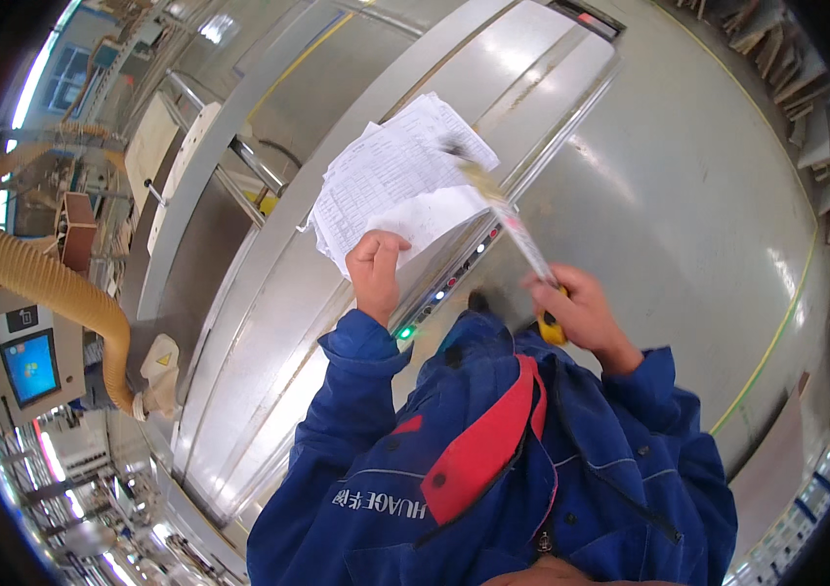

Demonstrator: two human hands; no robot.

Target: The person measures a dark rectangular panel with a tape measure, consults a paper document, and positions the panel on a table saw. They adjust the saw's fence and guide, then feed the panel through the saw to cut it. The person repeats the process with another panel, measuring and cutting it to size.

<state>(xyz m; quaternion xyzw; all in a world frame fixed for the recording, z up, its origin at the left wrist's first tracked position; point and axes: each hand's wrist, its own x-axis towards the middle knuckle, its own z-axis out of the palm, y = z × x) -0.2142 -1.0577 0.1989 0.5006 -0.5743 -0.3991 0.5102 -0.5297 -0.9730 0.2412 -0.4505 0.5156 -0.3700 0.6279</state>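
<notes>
My left hand [376, 275] is closed at the near edge of a stack of printed paper sheets [366, 181], with thumb and curled fingers pinching the top one. The sheets lie fanned on a grey metal machine bed [269, 293]. In my right hand [576, 308], to the right of the bed's edge, is what looks like a tape measure [553, 330] with a yellow-and-black body. A long pale strip [522, 232] stretches from that hand toward the sheets. Its far end is dark and blurred, so I cannot tell whether it touches the paper.
Small lit buttons [439, 294] line the bed's near edge. At left are a ribbed tan hose [54, 283] and a control screen [30, 368]. Stacked boards [815, 137] stand along the far right, beyond a grey floor [698, 225] with a yellow-green line.
</notes>
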